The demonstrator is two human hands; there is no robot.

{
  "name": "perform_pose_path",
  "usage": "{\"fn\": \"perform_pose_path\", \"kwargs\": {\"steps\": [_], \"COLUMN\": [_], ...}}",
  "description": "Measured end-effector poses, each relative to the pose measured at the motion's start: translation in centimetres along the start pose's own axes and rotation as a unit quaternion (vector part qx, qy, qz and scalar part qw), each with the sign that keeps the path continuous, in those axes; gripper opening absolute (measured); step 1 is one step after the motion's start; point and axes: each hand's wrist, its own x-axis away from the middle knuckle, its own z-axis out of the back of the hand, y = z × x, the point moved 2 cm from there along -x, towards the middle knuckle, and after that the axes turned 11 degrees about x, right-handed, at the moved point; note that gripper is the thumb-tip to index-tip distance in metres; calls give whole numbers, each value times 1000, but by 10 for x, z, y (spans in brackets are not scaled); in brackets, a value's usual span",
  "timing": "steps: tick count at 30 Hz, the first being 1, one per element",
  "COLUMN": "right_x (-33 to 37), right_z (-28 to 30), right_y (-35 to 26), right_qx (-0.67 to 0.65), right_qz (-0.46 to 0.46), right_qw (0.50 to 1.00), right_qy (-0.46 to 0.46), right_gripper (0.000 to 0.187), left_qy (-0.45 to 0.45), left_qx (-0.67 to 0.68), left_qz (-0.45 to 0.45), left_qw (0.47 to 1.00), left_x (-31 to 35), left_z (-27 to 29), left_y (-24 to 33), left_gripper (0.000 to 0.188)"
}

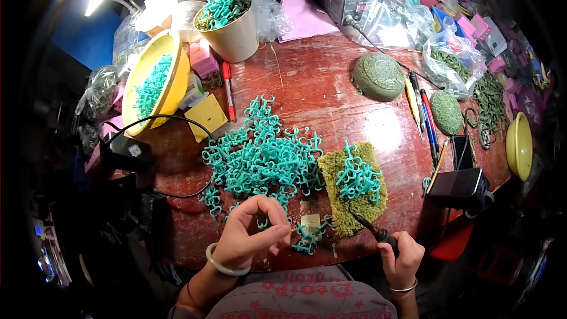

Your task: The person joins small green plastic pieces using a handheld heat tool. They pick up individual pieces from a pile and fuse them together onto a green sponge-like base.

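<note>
My left hand [254,231], fingers curled into a pinch, hovers at the near edge of a heap of small teal hook-shaped pieces [260,159]. A bit of teal shows in the gap of its fingers, but whether it is held or lies behind I cannot tell. My right hand [403,258] grips a dark pen-shaped tool [378,233] with a thin tip. That tip points at an olive-green fuzzy pad [366,210], which bears a smaller pile of teal pieces [358,178]. Several loose teal pieces [307,241] lie between my hands, by a small pale block [310,224].
A yellow bowl [177,77] and a white bucket [233,41] hold teal pieces at the left back. A red pen [228,91] and a yellow pad [207,117] lie nearby. Rounded green lumps [381,77], several pens [428,112] and a black box [458,183] stand right.
</note>
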Motion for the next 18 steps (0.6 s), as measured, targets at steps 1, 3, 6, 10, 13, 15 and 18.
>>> {"fn": "perform_pose_path", "kwargs": {"steps": [1, 3, 6, 10, 13, 15, 18], "right_x": [0, 0, 1, 1, 0, 0, 0], "right_z": [-1, 0, -1, -1, -2, -1, -2], "right_y": [0, 1, 2, 1, 1, 1, 1], "right_qx": [-5, -7, -12, -15, -16, -16, -16], "right_qz": [0, -3, -7, -4, -1, -1, -3], "right_qw": [1000, 1000, 1000, 1000, 1000, 1000, 1000], "right_qy": [3, 3, 3, 12, 14, 13, 14], "right_gripper": [40, 40, 40, 40, 40, 40, 40], "left_qy": [-1, -5, -24, -43, -53, -61, -30], "left_qx": [0, -313, -434, -518, -550, -579, -600], "left_qz": [1, -100, -148, -165, -158, -161, -200], "left_qw": [1000, 945, 888, 838, 818, 797, 774], "left_x": [-1, -2, -5, -9, -10, -11, -13], "left_z": [-1, -3, -5, -16, -21, -22, -20], "left_y": [0, 3, 1, -12, -17, -17, -13], "left_gripper": [13, 13, 14, 16, 15, 15, 15]}}
